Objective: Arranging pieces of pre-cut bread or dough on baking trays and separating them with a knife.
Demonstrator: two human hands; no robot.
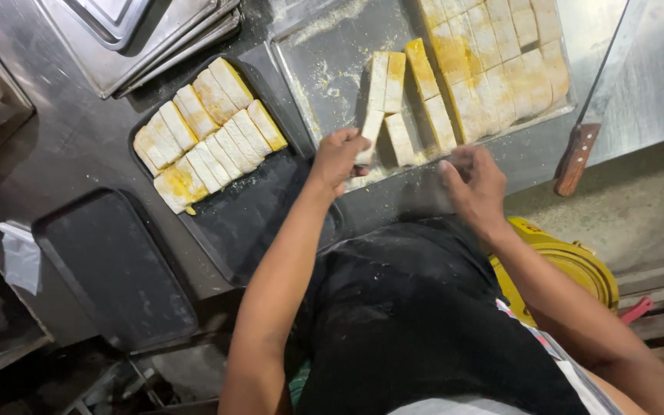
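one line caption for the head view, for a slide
Left hand grips a pale cake slice on a crumb-dusted steel tray; right hand hovers beside.

Both arms are bare to above the elbow, no sleeves, no rings or watch. A black apron (416, 307) dusted with pale flour covers the front; beneath it shows a light garment with a patterned edge at the person's right side.
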